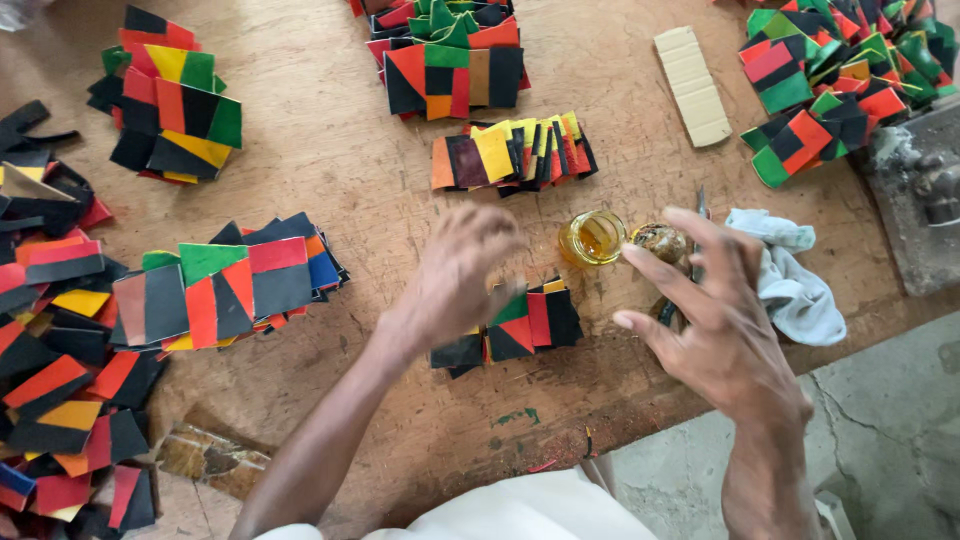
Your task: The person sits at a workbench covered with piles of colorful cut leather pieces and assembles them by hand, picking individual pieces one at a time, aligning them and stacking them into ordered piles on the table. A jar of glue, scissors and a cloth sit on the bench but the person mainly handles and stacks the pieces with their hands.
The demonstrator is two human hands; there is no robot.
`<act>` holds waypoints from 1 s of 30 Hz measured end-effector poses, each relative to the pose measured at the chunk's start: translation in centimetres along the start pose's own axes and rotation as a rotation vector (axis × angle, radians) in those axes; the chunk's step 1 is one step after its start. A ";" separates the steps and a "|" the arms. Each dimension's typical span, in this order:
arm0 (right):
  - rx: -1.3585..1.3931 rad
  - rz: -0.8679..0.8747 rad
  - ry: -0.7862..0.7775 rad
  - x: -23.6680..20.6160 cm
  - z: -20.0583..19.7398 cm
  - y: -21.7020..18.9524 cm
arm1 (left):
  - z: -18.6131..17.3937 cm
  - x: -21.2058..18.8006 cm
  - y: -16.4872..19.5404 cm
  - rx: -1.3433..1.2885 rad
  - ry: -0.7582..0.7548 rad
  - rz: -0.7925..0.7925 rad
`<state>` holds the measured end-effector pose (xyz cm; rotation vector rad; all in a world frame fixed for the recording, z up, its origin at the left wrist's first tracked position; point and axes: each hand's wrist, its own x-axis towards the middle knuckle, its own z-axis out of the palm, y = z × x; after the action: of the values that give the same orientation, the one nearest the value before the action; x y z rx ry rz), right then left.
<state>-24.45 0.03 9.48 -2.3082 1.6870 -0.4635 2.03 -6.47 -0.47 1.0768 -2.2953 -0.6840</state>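
My left hand (455,275) hovers blurred, fingers loosely bent, over a small stack of multicoloured patchwork leather pieces (535,322) near the table's front edge; I cannot see anything in it. My right hand (715,320) is spread beside the stack, fingers apart, its fingertips close to a small jar of yellow glue (593,237) and a grimy lid (662,241). A thin metal tool (700,205) lies partly hidden behind the right fingers.
More piles of patchwork pieces lie on the wooden table (330,160): left (225,285), far left (50,380), upper left (170,100), top centre (450,60), centre (515,150), top right (840,80). A cream strip (692,85), a pale cloth (795,275) and a grey block (915,195) lie right.
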 end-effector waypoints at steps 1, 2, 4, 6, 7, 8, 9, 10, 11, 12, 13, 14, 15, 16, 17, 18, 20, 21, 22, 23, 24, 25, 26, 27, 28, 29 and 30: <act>-0.017 -0.008 -0.049 0.8 0.1 0.1 | 0.3 -1.1 1.1 0.006 -0.115 -0.038; -0.049 -0.042 -0.067 1.5 0.3 0.2 | 0.8 -1.8 2.1 0.075 -0.114 -0.026; -0.109 -0.115 -0.100 3.0 0.9 0.6 | 1.5 -2.9 3.3 0.220 -0.109 -0.001; -0.150 -0.105 -0.175 4.0 1.6 0.9 | 1.8 -3.7 3.8 0.189 -0.102 -0.013; -0.171 -0.098 -0.214 4.4 1.9 1.0 | 1.9 -4.0 3.9 0.171 -0.099 -0.020; -0.188 -0.078 -0.265 5.0 2.4 1.0 | 2.0 -4.2 4.0 0.193 -0.113 0.002; -0.207 -0.060 -0.313 5.7 2.9 0.9 | 2.1 -4.2 4.0 0.216 -0.125 0.023; -0.225 -0.042 -0.360 6.2 3.3 0.9 | 2.2 -4.2 4.0 0.240 -0.136 0.045; -0.254 -0.036 -0.396 6.6 3.6 0.9 | 2.2 -4.3 4.0 0.205 -0.194 0.000; -0.284 -0.029 -0.432 6.8 3.7 0.8 | 2.3 -4.2 4.0 0.169 -0.253 -0.045; -0.312 -0.024 -0.467 6.8 3.8 0.8 | 2.3 -4.1 4.0 0.133 -0.311 -0.090; -0.272 -0.045 -0.400 6.6 3.7 0.7 | 2.3 -4.1 4.0 0.063 -0.204 -0.056; -0.234 -0.068 -0.329 6.0 3.2 0.8 | 2.2 -3.9 4.0 -0.005 -0.095 -0.019; -0.198 -0.091 -0.260 5.4 2.7 0.8 | 2.1 -3.7 4.0 -0.074 0.016 0.017; -0.168 -0.067 -0.226 4.7 2.2 0.7 | 1.8 -3.7 4.1 -0.098 -0.044 -0.040; -0.137 -0.041 -0.192 3.8 1.6 0.6 | 1.5 -3.7 4.0 -0.122 -0.106 -0.095; -0.117 -0.025 -0.169 3.1 0.8 0.2 | 0.7 -3.4 4.0 -0.174 -0.208 -0.223; -0.128 -0.028 -0.184 2.9 0.3 0.1 | 0.4 -3.3 4.0 -0.205 -0.253 -0.296; -0.138 -0.032 -0.199 2.7 -0.2 -0.2 | 0.0 -3.1 4.1 -0.236 -0.299 -0.369; -0.136 -0.050 -0.131 2.4 -0.8 -0.5 | -0.3 -3.1 4.1 -0.323 -0.269 -0.388; -0.133 -0.071 -0.062 2.0 -1.6 -0.7 | -0.7 -3.2 4.1 -0.408 -0.238 -0.406; -0.129 -0.092 0.007 1.6 -2.2 -1.0 | -1.0 -3.2 3.9 -0.493 -0.205 -0.426; -0.158 -0.072 0.173 0.9 -3.1 -1.2 | -1.2 -3.2 3.8 -0.722 -0.132 -0.446; -0.186 -0.051 0.337 0.0 -3.7 -1.5 | -1.3 -3.3 3.6 -0.952 -0.056 -0.463; -0.033 0.000 0.448 -0.7 -3.7 -1.8 | -1.3 -3.3 3.5 -1.181 0.026 -0.475; 0.121 0.050 0.559 -1.5 -3.5 -2.1 | -1.2 -3.5 3.2 -1.239 0.077 -0.515; 0.243 0.047 0.587 -2.0 -3.0 -2.3 | -1.2 -3.6 2.9 -1.295 0.128 -0.552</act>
<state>-24.19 2.64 12.90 -2.0659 1.7801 -1.3583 3.17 -2.22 1.41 0.9518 -0.9480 -1.8478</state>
